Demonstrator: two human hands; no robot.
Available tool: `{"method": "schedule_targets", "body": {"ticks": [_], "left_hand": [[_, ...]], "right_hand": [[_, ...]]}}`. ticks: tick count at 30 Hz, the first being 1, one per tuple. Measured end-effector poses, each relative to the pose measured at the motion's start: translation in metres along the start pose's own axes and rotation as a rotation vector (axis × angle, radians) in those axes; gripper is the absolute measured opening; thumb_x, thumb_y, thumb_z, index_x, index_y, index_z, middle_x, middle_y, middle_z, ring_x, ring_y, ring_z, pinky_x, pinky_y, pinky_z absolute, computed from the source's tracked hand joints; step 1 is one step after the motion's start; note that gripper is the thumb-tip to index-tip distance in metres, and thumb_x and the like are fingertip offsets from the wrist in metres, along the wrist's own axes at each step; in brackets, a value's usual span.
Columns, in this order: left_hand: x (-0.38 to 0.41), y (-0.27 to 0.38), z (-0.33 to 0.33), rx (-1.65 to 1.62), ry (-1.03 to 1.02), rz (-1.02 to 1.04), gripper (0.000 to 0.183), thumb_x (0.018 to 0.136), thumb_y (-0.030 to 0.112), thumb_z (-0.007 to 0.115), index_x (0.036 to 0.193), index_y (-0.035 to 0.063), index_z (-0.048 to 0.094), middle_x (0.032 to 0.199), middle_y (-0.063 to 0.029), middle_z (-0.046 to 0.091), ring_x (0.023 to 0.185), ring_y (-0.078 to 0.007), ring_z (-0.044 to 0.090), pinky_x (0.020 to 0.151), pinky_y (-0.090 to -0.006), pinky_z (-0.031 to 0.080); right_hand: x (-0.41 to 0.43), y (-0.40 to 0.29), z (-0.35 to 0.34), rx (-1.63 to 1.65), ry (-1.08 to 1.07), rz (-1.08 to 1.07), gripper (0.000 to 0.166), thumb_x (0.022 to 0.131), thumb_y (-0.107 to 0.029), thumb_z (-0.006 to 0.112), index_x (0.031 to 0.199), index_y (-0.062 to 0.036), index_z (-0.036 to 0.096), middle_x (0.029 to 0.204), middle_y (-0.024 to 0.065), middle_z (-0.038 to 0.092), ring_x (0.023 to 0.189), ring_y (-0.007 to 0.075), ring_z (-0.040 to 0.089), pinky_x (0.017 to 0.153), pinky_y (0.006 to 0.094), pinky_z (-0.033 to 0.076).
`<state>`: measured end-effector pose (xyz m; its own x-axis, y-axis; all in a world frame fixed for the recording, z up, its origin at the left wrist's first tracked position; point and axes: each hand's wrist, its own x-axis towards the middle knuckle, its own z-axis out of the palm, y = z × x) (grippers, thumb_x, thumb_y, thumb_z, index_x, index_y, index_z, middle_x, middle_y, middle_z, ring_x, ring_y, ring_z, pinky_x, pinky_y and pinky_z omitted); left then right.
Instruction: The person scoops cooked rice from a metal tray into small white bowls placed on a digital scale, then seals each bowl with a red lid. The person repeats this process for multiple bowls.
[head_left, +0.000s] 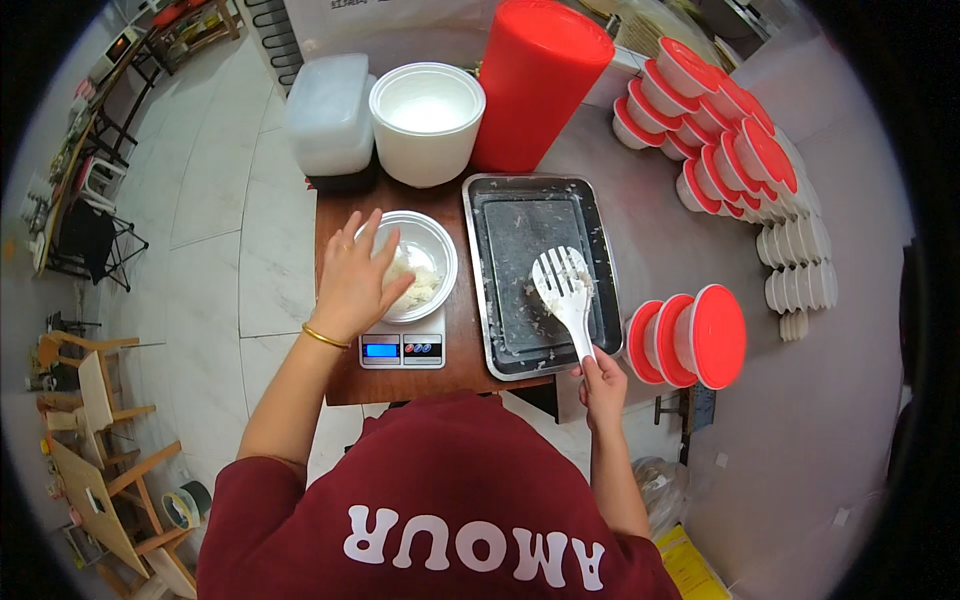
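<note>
My left hand (360, 277) hovers with spread fingers over the left side of a round plastic bowl (442, 247). White cooked rice (420, 291) lies in the bowl's bottom, partly hidden by my thumb. Beneath the bowl is a digital kitchen scale (403, 351) with a lit blue display. In my right hand (602, 381) is the handle of a white slotted rice paddle (566, 289); rice grains stick to its head. The paddle is above a dark metal tray (536, 322) that has scattered rice bits on its bottom and rim.
Behind stand a stack of white bowls (427, 142), a stack of clear lids or containers (330, 112) and a tall stack of red lids (536, 90). Red-lidded bowls (694, 337) sit right of the tray; many more (720, 150) are piled at the far right. A wooden tabletop (435, 386) supports the scale.
</note>
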<state>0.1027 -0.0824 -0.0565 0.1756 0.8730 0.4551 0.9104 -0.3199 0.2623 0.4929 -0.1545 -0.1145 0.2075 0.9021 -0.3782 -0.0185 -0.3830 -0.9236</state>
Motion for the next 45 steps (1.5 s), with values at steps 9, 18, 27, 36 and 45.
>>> {"method": "schedule_targets", "body": {"ticks": [9, 18, 27, 36, 45], "left_hand": [[-0.059, -0.034, 0.046, -0.412, 0.04, -0.603, 0.069, 0.076, 0.001, 0.059, 0.14, 0.0042, 0.033, 0.112, -0.0185, 0.05, 0.101, -0.026, 0.053, 0.086, -0.0352, 0.044], [-0.079, -0.036, 0.051, -0.152, 0.211, -0.289, 0.065, 0.077, 0.0, 0.061, 0.134, -0.0033, 0.03, 0.112, -0.0182, 0.053, 0.083, -0.0294, 0.059, 0.073, -0.0352, 0.05], [-0.096, 0.113, 0.164, -1.197, -0.584, -0.65, 0.069, 0.083, 0.001, 0.06, 0.141, 0.0013, 0.022, 0.085, -0.0061, 0.052, 0.067, -0.0106, 0.055, 0.062, -0.0242, 0.048], [-0.105, 0.11, 0.187, -1.029, -0.561, -0.556, 0.081, 0.078, 0.001, 0.063, 0.144, -0.0005, 0.016, 0.072, -0.0077, 0.053, 0.062, -0.019, 0.057, 0.06, -0.0286, 0.047], [-0.097, 0.114, 0.178, -0.997, -0.577, -0.532, 0.085, 0.078, 0.0, 0.06, 0.145, -0.0001, 0.008, 0.072, -0.0103, 0.054, 0.064, -0.0223, 0.057, 0.062, -0.0318, 0.048]], "right_hand": [[-0.005, 0.006, -0.042, -0.217, 0.057, 0.101, 0.033, 0.089, -0.012, 0.055, 0.121, 0.0, 0.055, 0.068, 0.0047, 0.062, 0.037, 0.0029, 0.037, 0.034, 0.0186, 0.026], [-0.011, -0.063, -0.074, -0.314, -0.08, 0.261, 0.04, 0.081, -0.003, 0.046, 0.121, 0.0002, 0.055, 0.069, 0.0069, 0.063, 0.033, 0.0056, 0.037, 0.031, 0.0212, 0.026], [0.036, -0.086, -0.042, -0.491, -0.228, 0.265, 0.038, 0.085, -0.007, 0.047, 0.122, -0.0021, 0.055, 0.067, 0.0038, 0.061, 0.036, 0.0057, 0.036, 0.032, 0.0221, 0.026], [0.119, -0.072, 0.03, -0.525, -0.464, 0.218, 0.037, 0.087, -0.011, 0.049, 0.123, -0.0064, 0.055, 0.067, 0.0035, 0.06, 0.036, 0.0061, 0.035, 0.032, 0.0225, 0.024], [0.154, -0.019, 0.076, -0.121, -0.314, 0.142, 0.038, 0.09, -0.012, 0.049, 0.127, -0.0071, 0.05, 0.067, 0.005, 0.059, 0.033, 0.0071, 0.033, 0.03, 0.0243, 0.025]]}}
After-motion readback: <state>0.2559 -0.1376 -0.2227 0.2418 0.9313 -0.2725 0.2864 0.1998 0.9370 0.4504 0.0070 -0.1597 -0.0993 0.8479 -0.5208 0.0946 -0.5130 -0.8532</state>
